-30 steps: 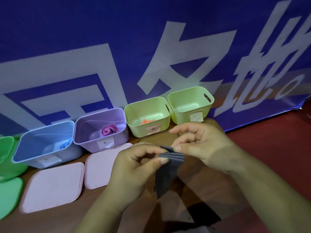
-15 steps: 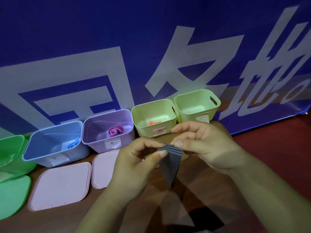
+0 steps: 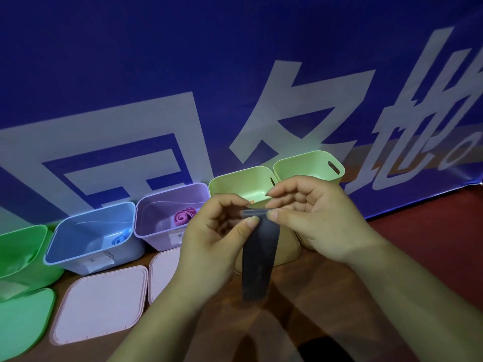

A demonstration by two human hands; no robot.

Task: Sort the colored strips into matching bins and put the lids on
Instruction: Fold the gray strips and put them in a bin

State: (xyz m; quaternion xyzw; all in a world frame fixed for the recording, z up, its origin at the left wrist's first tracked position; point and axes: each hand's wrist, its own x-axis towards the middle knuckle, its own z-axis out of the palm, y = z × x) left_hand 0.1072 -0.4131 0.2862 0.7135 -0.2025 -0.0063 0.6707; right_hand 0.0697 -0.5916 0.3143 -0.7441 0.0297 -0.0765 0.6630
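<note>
Head view: both hands were on the dark grey strip [image 3: 257,259]. The left hand [image 3: 217,239] pinched its folded top edge between thumb and forefinger, and the right hand [image 3: 313,218] pinched the same edge from the other side. The rest of the strip hung free below the pinch, clear of the table [image 3: 339,296] and in front of the near yellow-green bin [image 3: 235,184]. A tan lid [image 3: 287,254] lay partly hidden behind the strip.

Bins stood in a row along the banner [image 3: 235,74]: green bin [image 3: 21,246], blue bin [image 3: 78,265], purple bin [image 3: 156,239], then the two yellow-green ones, the far one [image 3: 300,165] looking empty. A blue strip [image 3: 119,239] lay in the blue bin and a pink roll [image 3: 183,216] in the purple one. All lids were off; a pink lid [image 3: 99,304] and a green lid [image 3: 21,322] lay flat in front.

Risks, my read:
- No grey or dark bin was in view, and the labels were too small to read, so a misplacement looks likely.
- The folds were held only by the two pinches. If either let go, the strip would probably spring open and drape over a rim.
- A draped strip would keep its lid from seating.
</note>
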